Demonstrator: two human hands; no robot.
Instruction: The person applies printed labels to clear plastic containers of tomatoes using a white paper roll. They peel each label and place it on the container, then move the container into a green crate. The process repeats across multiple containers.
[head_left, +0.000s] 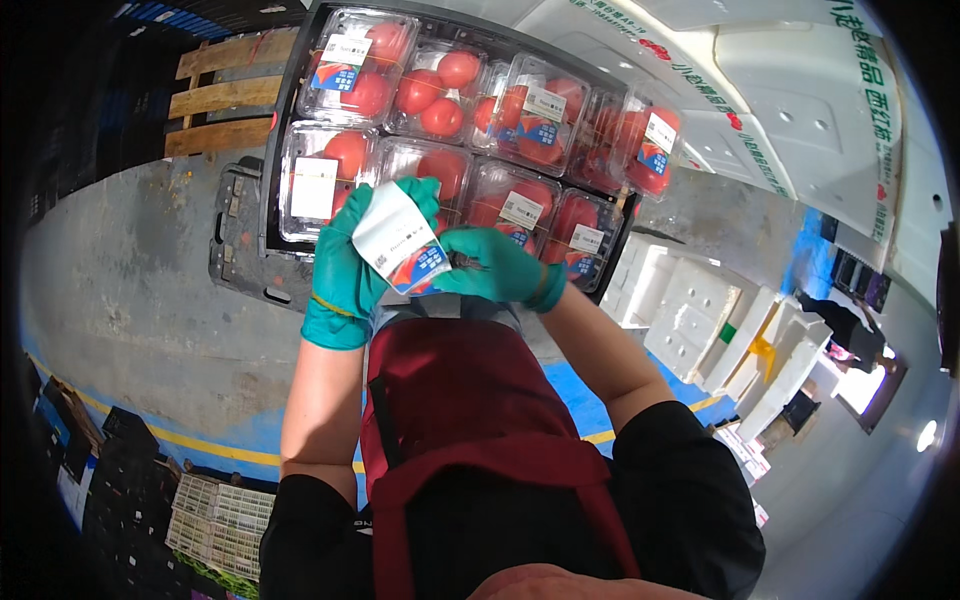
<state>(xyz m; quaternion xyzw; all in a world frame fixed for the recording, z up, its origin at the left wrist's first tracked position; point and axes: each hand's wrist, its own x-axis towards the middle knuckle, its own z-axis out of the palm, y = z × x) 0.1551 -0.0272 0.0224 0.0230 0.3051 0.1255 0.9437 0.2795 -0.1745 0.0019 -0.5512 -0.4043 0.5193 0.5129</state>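
Both my hands wear green gloves and are in front of a black crate (274, 176) of tomatoes in clear plastic clamshell boxes. My left hand (341, 251) grips a stack of printed label cards (397, 238), white with a blue and red end. Around its wrist sits a yellowish rubber band (330, 306). At the cards' lower right corner, my right hand (487, 266) has its thumb and fingers closed on the edge; its fingertips are partly hidden. Behind the cards, a tomato box (442, 169) shows no visible card. Beside it, another box (517, 206) carries a card under a rubber band.
A tilted tomato box (649, 142) overhangs the crate's right end. White foam boxes (795, 112) with green writing stand at upper right, more foam boxes (690, 315) lower down. A wooden pallet (225, 97) lies left. A person (847, 326) is far right.
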